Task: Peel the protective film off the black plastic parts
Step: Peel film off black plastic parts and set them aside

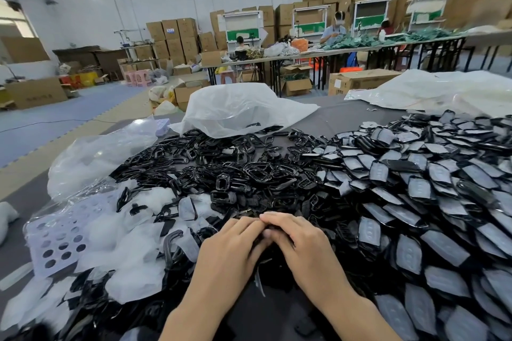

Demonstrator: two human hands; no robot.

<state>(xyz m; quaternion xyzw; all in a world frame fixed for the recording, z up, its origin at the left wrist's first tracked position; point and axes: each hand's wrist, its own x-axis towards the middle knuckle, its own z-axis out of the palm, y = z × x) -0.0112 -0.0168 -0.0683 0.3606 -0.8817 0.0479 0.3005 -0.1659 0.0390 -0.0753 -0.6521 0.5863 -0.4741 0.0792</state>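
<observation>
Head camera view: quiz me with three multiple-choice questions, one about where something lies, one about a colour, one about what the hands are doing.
1. Where on the table do the film-covered parts lie?
A. right side
B. left edge
C. inside a box

2. What colour are the bare frames in the middle heap?
A. red
B. black
C. green

3. How are the left hand and right hand?
A. flat and apart
B. together, gripping one black part
C. one out of view

Answers: 1 A, the grey-filmed pieces spread across the right; 2 B, the frames are glossy black; 3 B, both sets of fingers curl onto one piece.
</observation>
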